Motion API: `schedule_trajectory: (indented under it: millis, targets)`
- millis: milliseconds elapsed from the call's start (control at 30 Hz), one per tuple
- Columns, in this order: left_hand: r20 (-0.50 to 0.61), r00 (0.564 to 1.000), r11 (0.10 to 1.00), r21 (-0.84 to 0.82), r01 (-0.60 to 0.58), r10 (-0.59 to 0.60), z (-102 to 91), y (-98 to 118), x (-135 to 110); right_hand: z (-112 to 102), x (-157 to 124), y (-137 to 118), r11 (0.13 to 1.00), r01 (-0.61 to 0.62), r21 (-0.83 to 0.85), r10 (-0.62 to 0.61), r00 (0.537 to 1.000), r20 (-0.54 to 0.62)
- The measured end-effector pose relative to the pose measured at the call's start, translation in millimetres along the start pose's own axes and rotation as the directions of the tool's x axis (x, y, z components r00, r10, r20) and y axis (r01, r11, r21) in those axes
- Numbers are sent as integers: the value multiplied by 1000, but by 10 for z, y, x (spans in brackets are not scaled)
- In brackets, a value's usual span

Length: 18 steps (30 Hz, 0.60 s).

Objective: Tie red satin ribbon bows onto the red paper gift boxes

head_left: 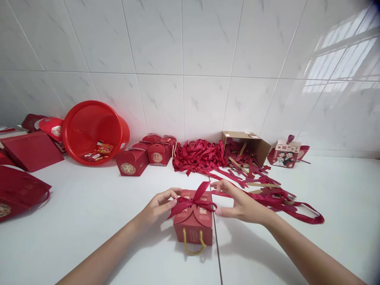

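Observation:
A red gift box [192, 225] with pale lettering stands on the white table in front of me, its curved top flaps folded together. A dark red ribbon bow [194, 201] lies tied across its top, and a gold cord handle [194, 252] hangs from the near side. My left hand [162, 204] is at the box's left edge, fingers and thumb apart beside the bow's left tail; whether it touches the ribbon is hard to make out. On the right, my right hand [236, 202] is spread beside the box, its thumb near the bow's right end.
Behind lie a heap of red ribbons [202, 156] and a tipped cardboard box [261, 152] spilling ribbon strips. Several small red boxes [133, 160] and a tilted red basin [124, 130] with packets stand left. Red bags [22, 194] lie far left; a couple-printed box [285, 154] stands right.

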<state>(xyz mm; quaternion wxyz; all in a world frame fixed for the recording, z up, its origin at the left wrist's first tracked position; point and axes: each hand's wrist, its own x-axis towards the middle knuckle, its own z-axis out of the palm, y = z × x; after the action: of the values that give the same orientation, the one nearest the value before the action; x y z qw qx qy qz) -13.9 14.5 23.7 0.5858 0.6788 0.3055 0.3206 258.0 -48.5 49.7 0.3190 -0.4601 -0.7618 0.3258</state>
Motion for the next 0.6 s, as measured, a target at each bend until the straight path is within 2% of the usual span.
schedule_trajectory:
  millis: [33,100,233,367,433,500,600]
  targets:
    - [-5,1000,989,-143,28,-29,9,-42,-5,30,0,34,998,5,59,-7,999,31]
    - [-6,998,954,-295,51,-56,23,-103,-10,124,-7,57,992,13,128,-25,996,87]
    - [-4,999,950,-312,31,-34,9,-150,-9,311,-30,-67,988,31,150,-42,996,75]
    - [7,1000,948,-317,-5,8,-32,-173,-6,332,-45,-165,993,61,99,-64,998,27]
    - [-28,999,955,-296,11,-20,-50,-195,7,263,-48,-145,997,43,70,-44,999,2]
    - [-99,992,983,-176,58,-77,-63,-224,28,121,-45,-80,1000,-10,13,10,998,-60]
    - [-167,978,991,16,132,-128,-68,-261,57,-273,-36,124,987,-113,-110,80,961,-265]
